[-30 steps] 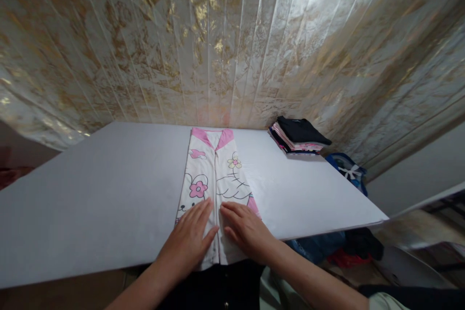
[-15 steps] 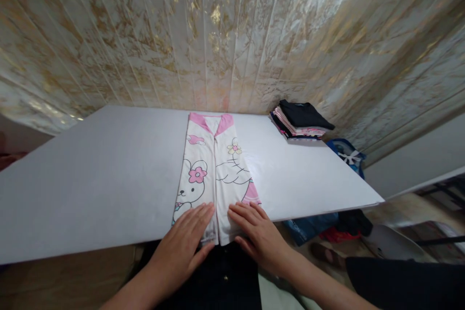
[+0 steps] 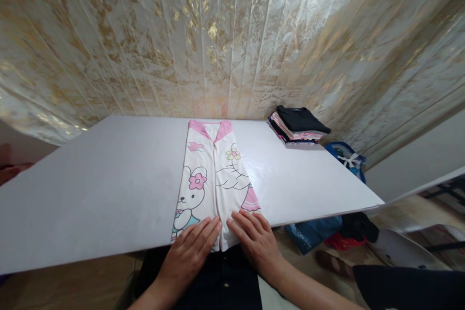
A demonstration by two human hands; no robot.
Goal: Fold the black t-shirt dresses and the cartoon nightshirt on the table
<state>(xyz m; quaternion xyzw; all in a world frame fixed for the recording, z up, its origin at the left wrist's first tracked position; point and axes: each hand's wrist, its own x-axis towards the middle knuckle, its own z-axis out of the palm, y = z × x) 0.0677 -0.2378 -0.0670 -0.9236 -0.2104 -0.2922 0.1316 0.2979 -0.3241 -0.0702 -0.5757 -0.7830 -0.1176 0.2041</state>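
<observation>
A white cartoon-print shirt (image 3: 203, 160) with a pink collar lies folded lengthwise on the table, its two side panels meeting along a centre line. Its lower end reaches the table's near edge. My left hand (image 3: 194, 247) rests flat on the lower left panel, fingers stretched out and touching the cloth. On the lower right panel lies my right hand (image 3: 256, 237), also with fingers extended. Both hands cover parts of the shirt's bottom end, and neither grips it.
The white table (image 3: 119, 189) stands against a gold-patterned curtain (image 3: 174, 48). A stack of folded clothes (image 3: 300, 126), black on top, sits at the back right. Bags (image 3: 314, 232) lie on the floor below. At the lower right is another person's dark-clothed leg (image 3: 407, 283).
The camera view has tilted slightly, so the table appears lower. My hands have shifted a little on the shirt's lower end, the left one closer to the centre line.
</observation>
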